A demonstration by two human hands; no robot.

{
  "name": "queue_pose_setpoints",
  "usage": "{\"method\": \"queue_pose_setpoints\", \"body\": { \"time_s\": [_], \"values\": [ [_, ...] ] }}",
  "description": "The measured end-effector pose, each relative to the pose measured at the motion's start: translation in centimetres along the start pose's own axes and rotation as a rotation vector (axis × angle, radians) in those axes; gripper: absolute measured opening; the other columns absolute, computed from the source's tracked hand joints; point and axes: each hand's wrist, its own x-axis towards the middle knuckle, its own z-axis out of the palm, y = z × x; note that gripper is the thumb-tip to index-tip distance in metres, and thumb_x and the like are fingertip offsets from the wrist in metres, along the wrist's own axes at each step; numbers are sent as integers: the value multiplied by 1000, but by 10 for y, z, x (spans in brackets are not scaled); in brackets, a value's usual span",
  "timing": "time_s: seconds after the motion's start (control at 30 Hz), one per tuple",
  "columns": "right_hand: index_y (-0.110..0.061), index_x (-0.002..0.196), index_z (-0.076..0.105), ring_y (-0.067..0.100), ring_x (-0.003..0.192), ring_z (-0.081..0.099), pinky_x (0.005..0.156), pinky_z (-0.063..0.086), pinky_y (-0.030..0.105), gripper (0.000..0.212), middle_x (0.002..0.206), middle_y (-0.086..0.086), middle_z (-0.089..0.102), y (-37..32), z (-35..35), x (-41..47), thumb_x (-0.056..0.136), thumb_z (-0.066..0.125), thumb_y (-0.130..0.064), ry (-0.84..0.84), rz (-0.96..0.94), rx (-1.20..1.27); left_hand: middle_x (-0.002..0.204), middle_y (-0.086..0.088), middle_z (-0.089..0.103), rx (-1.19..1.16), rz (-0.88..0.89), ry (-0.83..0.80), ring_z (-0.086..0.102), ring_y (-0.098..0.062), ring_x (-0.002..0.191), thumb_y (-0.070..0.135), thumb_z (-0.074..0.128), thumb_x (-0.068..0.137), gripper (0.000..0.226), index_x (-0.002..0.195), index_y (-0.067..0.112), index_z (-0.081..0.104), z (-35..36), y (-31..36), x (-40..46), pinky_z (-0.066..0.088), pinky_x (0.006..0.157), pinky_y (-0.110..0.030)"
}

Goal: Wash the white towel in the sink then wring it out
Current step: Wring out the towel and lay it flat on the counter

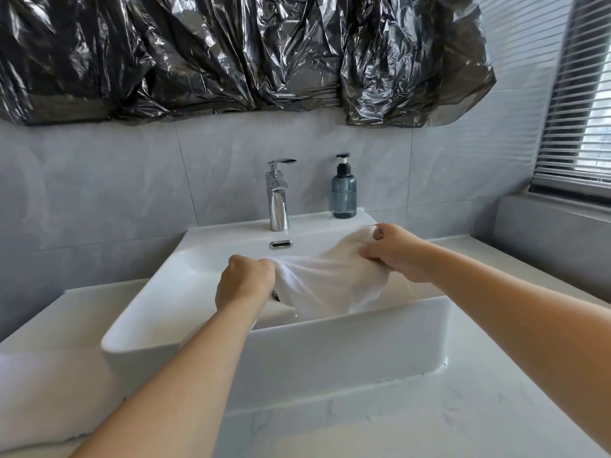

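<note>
Gripping the towel (330,282) at both ends, held above the sink (330,352) basin: left hand (243,285) fisted round the bunched left end, right hand (393,252) with fingers curled into the cloth higher and farther back, near the rim. Hanging slack between the hands, lower edge sagging toward the near wall. Likely dripping onto the bench (396,418) if lifted over that wall before wringing; likely slipping from the right hand's shallower hold once twisted hard, wet cloth being heavy and slick. Farther back, tap (278,200) apparently not running, so perhaps under-rinsed if wrung now. Beside the tap, soap bottle (344,190) upright on the ledge, close enough to the right hand to be knocked by a wide twist.
</note>
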Motion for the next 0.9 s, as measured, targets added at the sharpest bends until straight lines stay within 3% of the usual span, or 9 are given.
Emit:
{"method": "queue_pose_setpoints", "body": {
  "time_s": [0.13,0.2,0.3,0.37,0.5,0.6,0.67,0.77,0.9],
  "values": [
    [-12,74,47,18,64,49,53,44,20,31,76,5,53,-3,1,2,84,74,-21,53,9,-31,105,-10,61,54,-1,-43,60,-34,102,21,43,86,32,113,7,53,3,-2,1,49,90,-40],
    [-7,93,61,20,78,65,69,56,28,19,92,7,68,-7,1,-2,86,74,-19,-38,48,100,94,-7,58,84,11,-58,60,-33,95,21,44,86,30,110,7,53,6,-4,2,48,83,-36],
    [-1,116,64,27,96,68,83,56,39,31,109,13,70,-14,-7,-7,91,47,-2,-310,138,416,82,-3,52,109,21,-73,57,-31,85,20,47,85,28,109,6,53,8,-6,3,41,73,-33],
    [2,116,64,33,100,65,87,55,44,45,111,19,67,-19,-12,-11,84,32,5,-453,138,480,89,-5,56,127,31,-88,59,-32,90,22,49,84,32,111,6,52,9,-6,3,44,76,-34],
    [3,128,56,32,107,64,91,53,46,54,118,18,64,-24,-15,-16,81,31,8,-609,119,408,109,-12,64,164,34,-134,63,-30,105,24,53,79,38,113,6,53,10,-7,1,51,84,-37],
    [-5,128,59,29,111,65,97,51,43,52,122,15,67,-29,-17,-20,86,33,12,-610,128,305,100,-10,65,223,54,-175,64,-28,92,28,56,76,44,113,5,56,9,-6,1,40,63,-31],
    [-8,126,62,29,115,64,99,51,41,55,123,15,67,-32,-19,-22,85,37,19,-622,129,243,89,-7,62,256,50,-196,60,-27,77,32,57,71,49,112,5,57,8,-5,-1,37,59,-29],
    [-12,123,66,26,112,65,96,53,37,54,120,11,70,-33,-25,-21,86,45,21,-585,128,167,91,-7,65,209,26,-217,61,-27,80,39,51,64,58,111,7,58,8,-4,-2,45,66,-31],
    [3,122,61,23,97,67,86,57,31,34,113,14,68,-30,-30,-10,89,59,11,-333,139,177,94,-7,61,58,-32,-145,60,-29,88,43,36,85,49,115,7,48,9,-5,5,51,89,-38]
  ]
}}
